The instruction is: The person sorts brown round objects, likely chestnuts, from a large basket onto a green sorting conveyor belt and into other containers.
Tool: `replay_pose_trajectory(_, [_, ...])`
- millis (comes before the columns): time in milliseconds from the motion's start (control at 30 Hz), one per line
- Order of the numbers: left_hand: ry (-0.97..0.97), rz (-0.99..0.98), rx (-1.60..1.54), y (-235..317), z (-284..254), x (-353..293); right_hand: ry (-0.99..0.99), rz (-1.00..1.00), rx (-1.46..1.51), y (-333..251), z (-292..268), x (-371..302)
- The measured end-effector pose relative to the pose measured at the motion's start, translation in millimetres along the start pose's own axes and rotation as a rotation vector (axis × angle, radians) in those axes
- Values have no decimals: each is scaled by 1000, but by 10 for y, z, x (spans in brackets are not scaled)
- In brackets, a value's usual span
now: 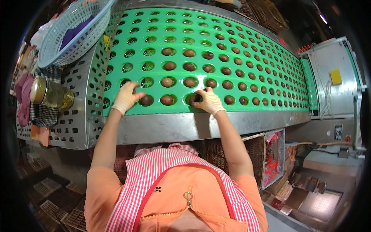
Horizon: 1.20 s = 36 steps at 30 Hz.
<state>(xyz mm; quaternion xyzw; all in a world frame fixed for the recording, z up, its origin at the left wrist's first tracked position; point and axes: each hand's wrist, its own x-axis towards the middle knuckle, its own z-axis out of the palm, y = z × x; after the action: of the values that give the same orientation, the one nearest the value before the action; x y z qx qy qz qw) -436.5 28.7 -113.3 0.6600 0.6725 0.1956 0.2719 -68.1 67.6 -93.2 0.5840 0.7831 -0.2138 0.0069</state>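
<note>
A green sheet with rows of oval pockets lies before me, and brown egg-shaped pieces that look like eggs sit in many pockets. At the near row, my right hand has its thumb and forefinger closed around a dark egg in its pocket. My left hand is over the near left pockets, fingers spread and holding nothing. Its thumb points to a brown egg in the near row. Both hands wear pale gloves or wraps around the palms, with bare fingertips.
A perforated metal shelf borders the sheet on the left, bearing a pale blue basket, a lidded glass jar and cloths. A metal box stands at the right end. A crate with red items sits below the near edge.
</note>
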Motion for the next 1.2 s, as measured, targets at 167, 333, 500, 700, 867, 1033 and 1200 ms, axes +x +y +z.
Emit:
replay_pose_trajectory(167, [233, -113, -1137, 72, 74, 623, 57, 10, -36, -57, -485, 456])
replay_pose_trajectory(333, [175, -402, -1778, 138, 114, 1004, 200, -122, -163, -285, -889, 1469])
replay_pose_trajectory(500, [160, -296, -1841, 190, 206, 1229, 193, -245, -368, -355, -870, 2582])
replay_pose_trajectory(700, [140, 33, -963, 158, 113, 1863, 173, -287, -293, -110, -895, 2858])
replay_pose_trajectory(867, [151, 565, 96, 479, 302, 2735, 153, -233, -410, 770, -657, 2807])
replay_pose_trajectory(1033, [-50, 448, 410, 533, 434, 2980, 579, -202, -23, 507, -567, 2259])
replay_pose_trajectory(1200, [115, 367, 263, 884, 355, 2293, 740, -72, 205, 227, -275, 926])
